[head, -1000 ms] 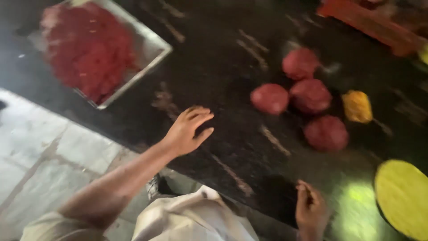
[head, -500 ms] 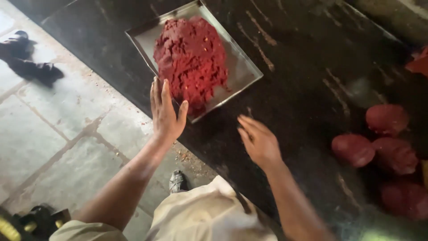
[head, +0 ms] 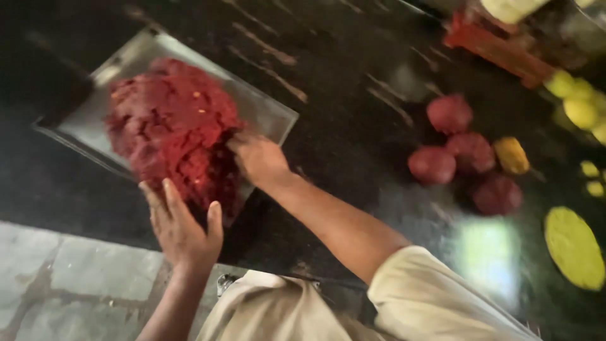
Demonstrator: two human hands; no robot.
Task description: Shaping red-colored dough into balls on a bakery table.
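Note:
A large mound of red dough [head: 170, 120] lies on a steel tray [head: 268, 113] on the dark counter. My right hand [head: 259, 158] reaches across to the mound's right side, its fingers curled into the dough and partly hidden by it. At the tray's near corner my left hand [head: 183, 224] is held flat with fingers spread, its fingertips against the lower edge of the mound.
Several red dough balls [head: 449, 113] and a yellow ball [head: 511, 156] sit to the right on the black counter [head: 353, 95]. A flat yellow disc [head: 573, 247] lies at the far right. A red object [head: 499, 47] and yellow pieces [head: 581, 110] are at the back right. The stone floor [head: 76, 271] is below left.
Both hands have moved from the counter onto the tray. The right hand has sunk its fingers into the red mound, and the left hand has come up against the mound's near edge.

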